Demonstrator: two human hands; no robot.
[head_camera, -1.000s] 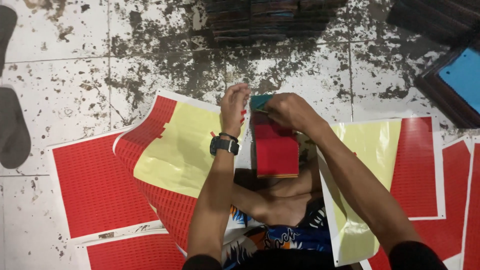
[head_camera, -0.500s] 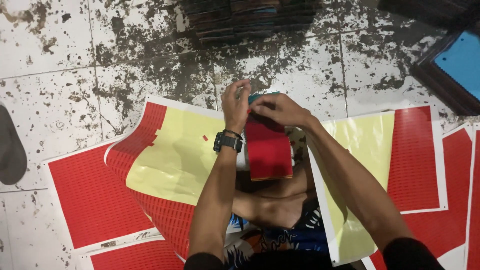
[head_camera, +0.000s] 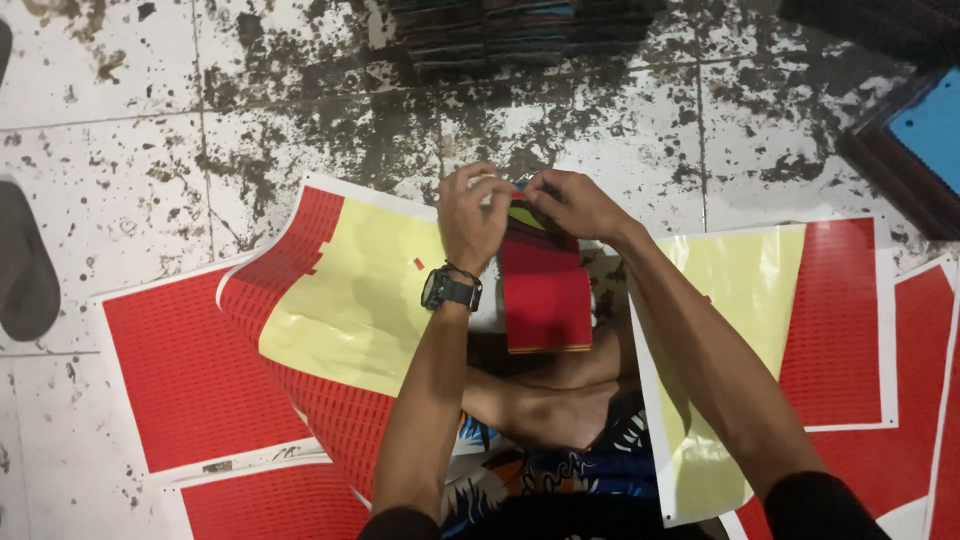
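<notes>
Your left hand (head_camera: 472, 215) and right hand (head_camera: 572, 203) both pinched shut on the top edge of a red stack (head_camera: 543, 290), held above your lap, red and yellow sheets (head_camera: 345, 300) spread on the stained floor (head_camera: 150, 120) either side, watch (head_camera: 451, 290) on your left wrist

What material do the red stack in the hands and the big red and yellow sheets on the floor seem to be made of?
Red stack: likely thin card or sticker paper, matte; it hangs flat with layered edges from the left hand and right hand.
Red and yellow sheets: likely sticker paper on glossy yellow backing, which curls and shines.
</notes>
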